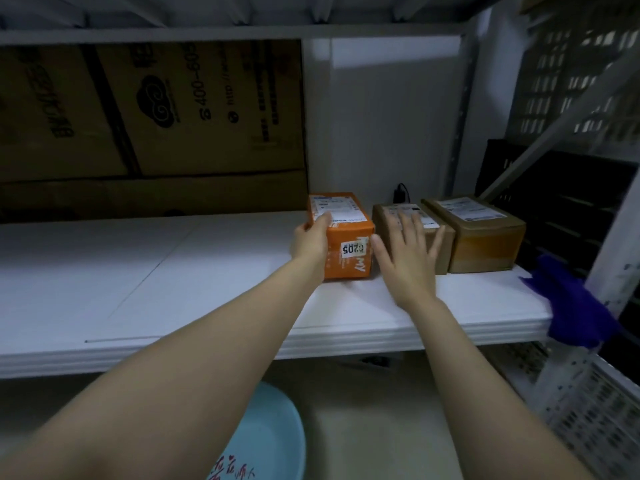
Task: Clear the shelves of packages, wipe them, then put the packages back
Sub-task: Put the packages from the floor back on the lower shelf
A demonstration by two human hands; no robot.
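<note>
Fingers (403,220) spread straight and loose on the right hand (407,261), holding nothing, reaching over the middle brown box (431,221); whether they touch it is hard to say. The left hand (311,244) clasps the orange box (346,251), thumb on its top and palm against its left side. It stands on the white shelf (173,271), just beside the two brown boxes at the right end. It looks small, stiff and probably light, so a one-hand hold across top and side should do. A purple cloth (571,306) hangs at the shelf's right corner.
</note>
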